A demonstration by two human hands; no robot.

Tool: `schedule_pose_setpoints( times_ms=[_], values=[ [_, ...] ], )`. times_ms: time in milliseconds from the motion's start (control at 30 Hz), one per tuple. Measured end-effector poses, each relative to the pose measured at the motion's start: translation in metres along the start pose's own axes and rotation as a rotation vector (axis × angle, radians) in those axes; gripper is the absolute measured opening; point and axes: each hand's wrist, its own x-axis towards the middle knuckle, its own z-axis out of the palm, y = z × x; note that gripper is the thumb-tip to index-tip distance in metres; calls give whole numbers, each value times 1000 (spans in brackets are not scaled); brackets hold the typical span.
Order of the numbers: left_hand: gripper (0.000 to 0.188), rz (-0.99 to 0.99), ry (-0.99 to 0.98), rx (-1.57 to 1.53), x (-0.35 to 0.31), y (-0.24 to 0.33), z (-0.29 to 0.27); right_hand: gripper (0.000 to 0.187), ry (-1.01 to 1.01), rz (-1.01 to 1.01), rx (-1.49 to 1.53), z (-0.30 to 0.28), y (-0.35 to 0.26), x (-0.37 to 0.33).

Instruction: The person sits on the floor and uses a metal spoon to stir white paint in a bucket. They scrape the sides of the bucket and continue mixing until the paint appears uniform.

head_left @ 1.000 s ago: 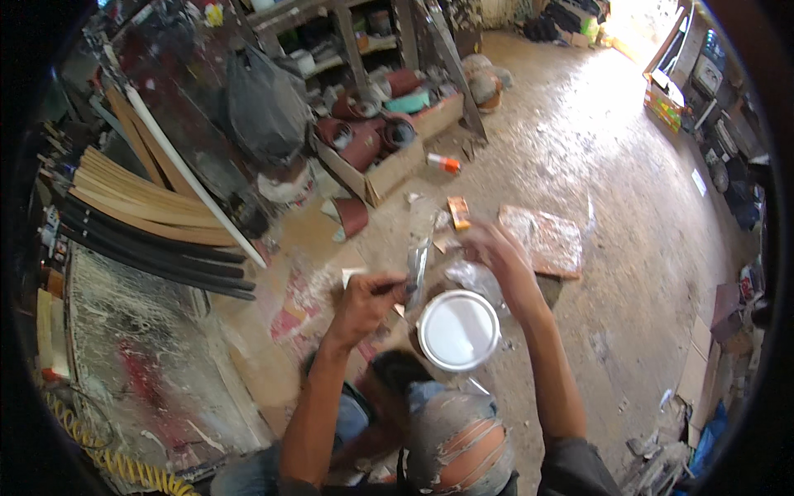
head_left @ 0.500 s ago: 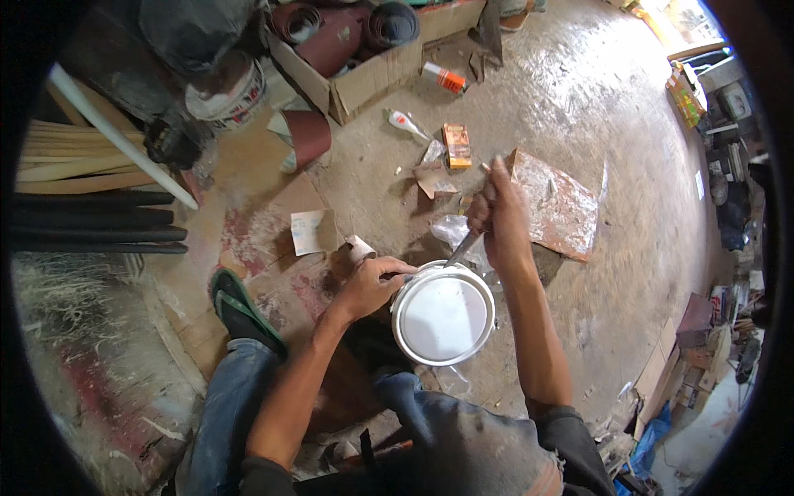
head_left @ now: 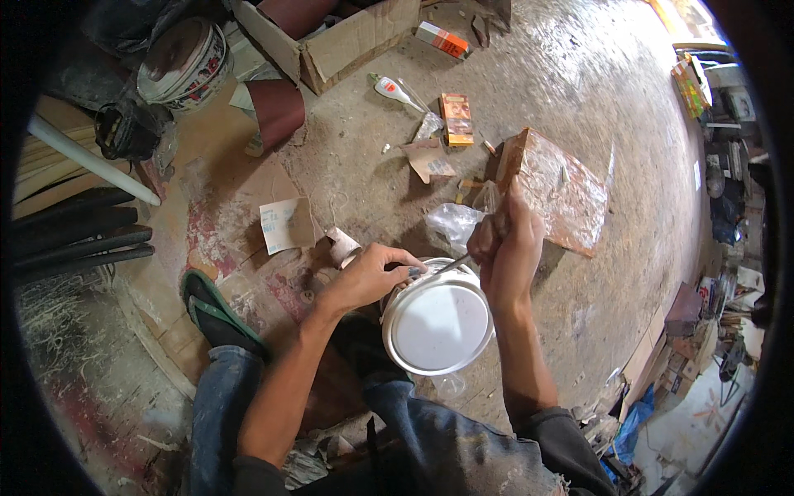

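Note:
A round white can with a white lid (head_left: 438,322) stands on the floor between my knees. My left hand (head_left: 372,277) grips the can's rim on its left side. My right hand (head_left: 506,248) is closed around the handle of a thin metal tool (head_left: 455,264). The tool's tip rests at the far edge of the lid. A crumpled clear plastic bag (head_left: 453,223) lies just beyond the can.
A paint-stained board (head_left: 562,186) lies right of my hand. Small orange boxes (head_left: 456,118), a white tube (head_left: 390,88) and paper scraps litter the concrete floor. A cardboard box (head_left: 347,41), a tin (head_left: 182,62) and black pipes (head_left: 74,236) sit at left. My green sandal (head_left: 211,310) is nearby.
The view has tilted down and closer to the can. My right hand has dropped toward the lid, bringing the tool's tip to its rim. My left hand stays on the can.

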Motion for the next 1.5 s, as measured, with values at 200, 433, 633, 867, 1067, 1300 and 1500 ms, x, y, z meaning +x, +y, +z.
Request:
schedule_pose_setpoints(
  times_ms=[200, 433, 633, 867, 1067, 1300, 1500],
  values=[
    [29, 376, 85, 9, -13, 27, 1, 51, -330, -430, -441, 12, 12, -39],
    [21, 390, 424, 175, 4, 40, 19, 49, -242, -4, -568, 30, 27, 40],
    [19, 284, 418, 31, 43, -3, 26, 34, -347, 635, -298, 17, 64, 95],
    [23, 198, 339, -191, 51, -28, 48, 26, -491, 835, -83, -27, 89, 107],
    [21, 124, 235, -250, 68, -51, 65, 37, -662, 107, -710, -79, 103, 91],
    [22, 130, 351, -320, 66, -50, 80, 36, -637, 286, -786, -80, 97, 95],
    [16, 276, 324, -118, 68, -37, 73, 27, -452, 177, -607, -87, 86, 79]
  ],
)
